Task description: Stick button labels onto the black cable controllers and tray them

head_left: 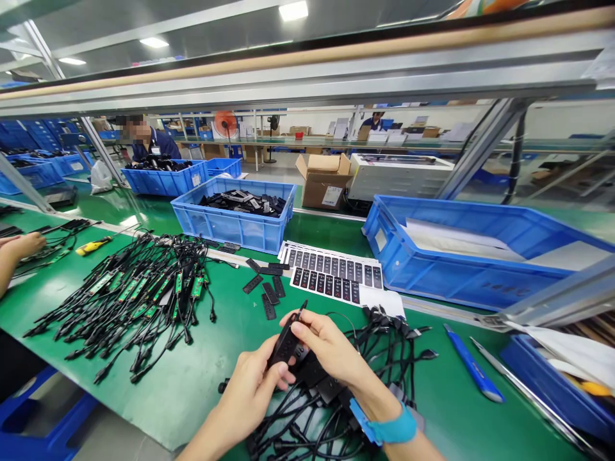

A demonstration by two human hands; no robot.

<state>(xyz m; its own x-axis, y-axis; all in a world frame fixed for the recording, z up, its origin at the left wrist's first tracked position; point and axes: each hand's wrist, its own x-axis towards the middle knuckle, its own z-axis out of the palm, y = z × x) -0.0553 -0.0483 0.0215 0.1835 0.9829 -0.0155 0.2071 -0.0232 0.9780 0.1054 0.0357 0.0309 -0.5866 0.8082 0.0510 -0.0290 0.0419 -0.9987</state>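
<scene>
My left hand (252, 384) is closed around the lower end of a black plastic casing (285, 344), which is tilted up and has a row of small marks on its face. At the casing's upper end, the thumb and fingers of my right hand (331, 346) pinch it; a thin dark tip sticks up there. Below my hands lies a heap of black cables (307, 426) with black boxes among them. Just beyond are loose black cover plates (270, 292) and sheets of black printed labels (327, 282). A blue band circles my right wrist.
Black cables with green circuit boards (144, 288) spread over the left. A yellow screwdriver (93, 246) and another person's hand (29, 244) are farther left. Blue bins (230, 224) line the back. On the right lie a blue pen-like tool (473, 365) and metal tweezers (523, 384).
</scene>
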